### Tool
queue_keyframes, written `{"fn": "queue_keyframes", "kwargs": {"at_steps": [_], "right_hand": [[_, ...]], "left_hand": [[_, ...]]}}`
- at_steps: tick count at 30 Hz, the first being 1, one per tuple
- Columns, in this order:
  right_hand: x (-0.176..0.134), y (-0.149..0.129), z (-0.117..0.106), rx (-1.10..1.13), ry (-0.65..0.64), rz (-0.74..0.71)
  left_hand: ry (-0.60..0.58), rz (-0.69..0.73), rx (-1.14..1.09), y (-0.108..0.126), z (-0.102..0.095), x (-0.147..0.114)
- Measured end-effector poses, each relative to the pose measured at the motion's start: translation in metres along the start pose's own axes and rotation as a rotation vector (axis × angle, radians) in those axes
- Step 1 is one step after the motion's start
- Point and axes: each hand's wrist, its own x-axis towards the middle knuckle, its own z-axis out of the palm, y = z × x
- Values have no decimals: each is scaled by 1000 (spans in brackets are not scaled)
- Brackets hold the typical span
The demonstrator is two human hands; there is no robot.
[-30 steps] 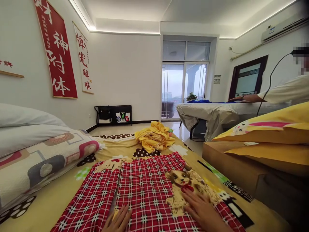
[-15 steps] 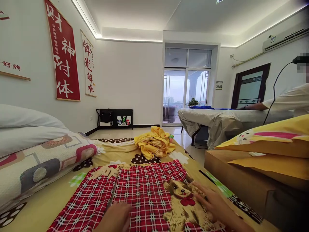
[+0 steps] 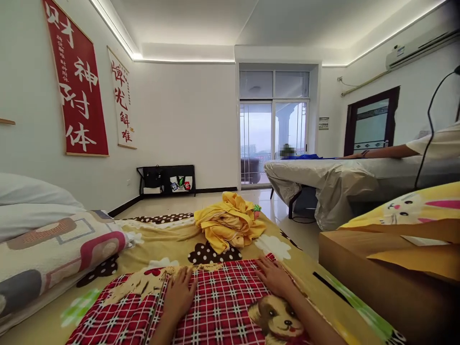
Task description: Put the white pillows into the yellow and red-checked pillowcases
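Observation:
A red plaid cloth (image 3: 215,306) with a printed puppy lies spread over the bed, one crease running lengthwise on its left side. My left hand (image 3: 179,293) rests flat on the cloth near that crease, fingers pointing away from me. Toward the far right corner, my right hand (image 3: 276,277) also lies flat, its fingers spread and close to the far edge. Neither hand grips anything. Beyond the far edge sits a crumpled yellow cloth (image 3: 232,223). The cloth's near end runs out of the picture.
A patterned pillow (image 3: 64,254) lies on the bed's left. To the right stands a brown wooden cabinet (image 3: 345,254) bearing a yellow rabbit-print pillow (image 3: 413,211). Further back, a person's arm (image 3: 391,152) rests on a plastic-covered table (image 3: 323,167).
Both hands have slid forward over the plaid cloth toward its far edge. My view has shifted slightly to the right.

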Motion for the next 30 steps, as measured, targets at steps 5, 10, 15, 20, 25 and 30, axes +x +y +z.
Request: {"fn": "queue_keyframes", "kwargs": {"at_steps": [5, 10, 15, 20, 25, 30], "right_hand": [[10, 23, 7, -103, 3, 65], [11, 17, 13, -164, 26, 71], [8, 17, 9, -206, 35, 68], [5, 13, 6, -216, 29, 69], [2, 10, 5, -208, 25, 73], [-4, 7, 3, -215, 17, 87]], "left_hand": [[3, -70, 56, -28, 2, 5], [29, -73, 56, -20, 2, 4], [46, -73, 59, -24, 4, 1], [73, -66, 49, -24, 6, 1], [82, -73, 60, -22, 5, 0], [37, -76, 82, -20, 0, -8]]}}
